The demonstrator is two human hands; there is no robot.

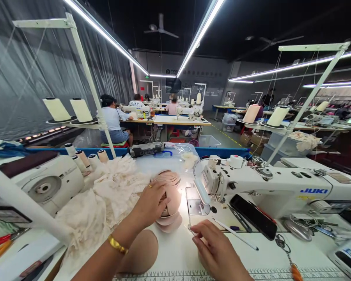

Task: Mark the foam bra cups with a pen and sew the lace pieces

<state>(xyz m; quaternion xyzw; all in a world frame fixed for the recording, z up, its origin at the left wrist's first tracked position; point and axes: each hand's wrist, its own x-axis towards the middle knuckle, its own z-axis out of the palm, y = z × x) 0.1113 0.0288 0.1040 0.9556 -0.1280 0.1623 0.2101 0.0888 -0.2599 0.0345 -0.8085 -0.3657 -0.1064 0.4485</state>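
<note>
My left hand [152, 201] curls its fingers round a stack of pink foam bra cups [169, 195] standing on the white table [178, 253], just left of the needle plate. A gold bracelet sits on that wrist, and a single cup [142, 251] lies under my forearm. My right hand [213, 246] rests on the table near the front edge, below the presser foot of the white JUKI sewing machine [275, 187]; its fingers are bent inward, and whether they hold anything is hidden.
A heap of cream lace fabric [105, 199] fills the left of the table beside another machine [43, 185]. A black phone [253, 216], a pen [236, 234] and keys [283, 246] lie by the JUKI. Thread cones [57, 109] stand on racks. Other people sew at tables ahead.
</note>
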